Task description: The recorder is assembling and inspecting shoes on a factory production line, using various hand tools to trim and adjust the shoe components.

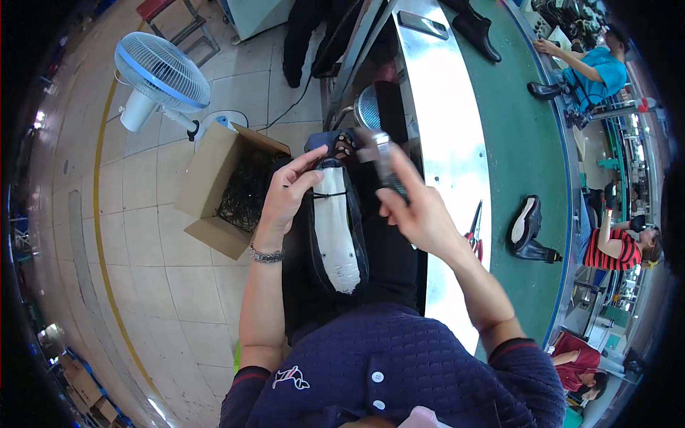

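Note:
On my lap rests a black shoe upper with a white insole board [332, 225], bottom side up. A dark cord crosses the insole near its far end. My left hand [290, 189] pinches the black edge at that far end with thumb and fingers. To the right of it, my right hand [422, 210] is wrapped round a metal-headed hand tool [385, 158] with a dark handle. Motion smears the tool's head, so its exact kind is unclear. The head is close to the shoe's far end; contact cannot be made out.
A cardboard box [207, 189] with dark stringy material stands left, near a fan [160, 75]. On my right run a metal bench [453, 135] with red-handled scissors [476, 232] and a phone [422, 25], then a green conveyor [517, 157] carrying boots [528, 228]. Several co-workers [596, 71] sit beyond.

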Demonstrator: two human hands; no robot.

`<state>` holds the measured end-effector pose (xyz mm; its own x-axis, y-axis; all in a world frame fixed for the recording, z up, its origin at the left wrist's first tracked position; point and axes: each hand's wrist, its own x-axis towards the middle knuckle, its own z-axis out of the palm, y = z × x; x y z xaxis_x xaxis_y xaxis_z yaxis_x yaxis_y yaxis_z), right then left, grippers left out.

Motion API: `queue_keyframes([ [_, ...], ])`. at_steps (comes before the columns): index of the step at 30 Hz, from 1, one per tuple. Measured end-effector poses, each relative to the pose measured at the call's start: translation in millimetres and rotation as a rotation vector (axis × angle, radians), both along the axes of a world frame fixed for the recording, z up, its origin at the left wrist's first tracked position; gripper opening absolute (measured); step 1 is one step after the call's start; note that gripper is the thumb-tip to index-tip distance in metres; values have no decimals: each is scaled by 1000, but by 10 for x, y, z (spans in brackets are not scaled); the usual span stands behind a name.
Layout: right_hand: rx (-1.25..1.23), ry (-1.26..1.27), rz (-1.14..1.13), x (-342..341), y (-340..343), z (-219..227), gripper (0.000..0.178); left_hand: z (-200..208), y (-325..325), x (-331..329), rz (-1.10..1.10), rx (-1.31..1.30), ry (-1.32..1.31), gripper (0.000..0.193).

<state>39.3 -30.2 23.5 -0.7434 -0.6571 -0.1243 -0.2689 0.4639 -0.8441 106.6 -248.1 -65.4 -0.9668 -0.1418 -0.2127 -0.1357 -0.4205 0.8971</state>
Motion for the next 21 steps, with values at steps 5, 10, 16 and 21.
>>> queue_keyframes([
  [5,407,251,-495,-229,823,-579,66,82,196,-265,76,-232,139,29],
  [10,465,311,-662,-209,1506,-1497,72,128,185,-264,52,-363,76,27],
  [16,332,366,-798,320,1829,-1352,51,-4,246,-240,94,-309,77,34],
  [21,393,332,-1064,881,2437,-1354,43,-2,278,-272,73,-278,50,49],
])
